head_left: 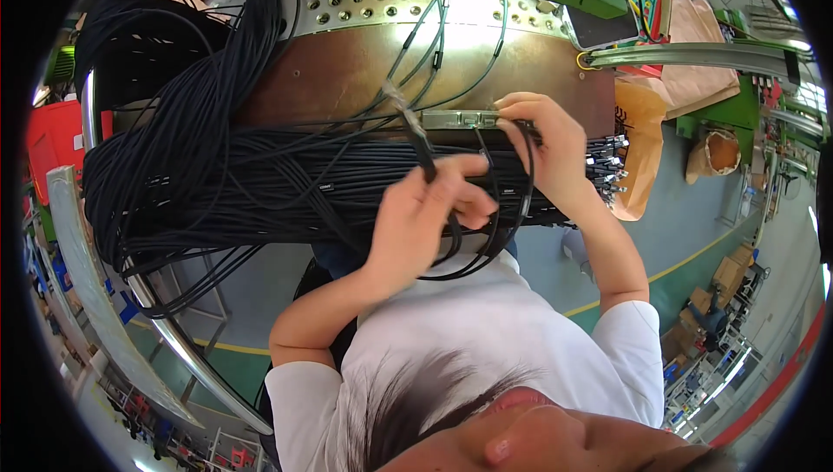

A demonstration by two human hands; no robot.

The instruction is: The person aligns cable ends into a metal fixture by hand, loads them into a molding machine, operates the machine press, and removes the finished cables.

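Above cable bundle [286, 194]: left hand [421, 212] pinches black cable [425, 155]; right hand [547, 147] grips loop end.

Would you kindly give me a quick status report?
Left hand grips looped black cable. Right hand pinches it at metal rail. Cable bundle lies beneath.

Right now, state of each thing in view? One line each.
left hand: closed on a black cable loop
right hand: pinching a cable at the metal rail
cable bundle: lying across the bench, connector ends at its right end
brown bench top: partly covered by cables
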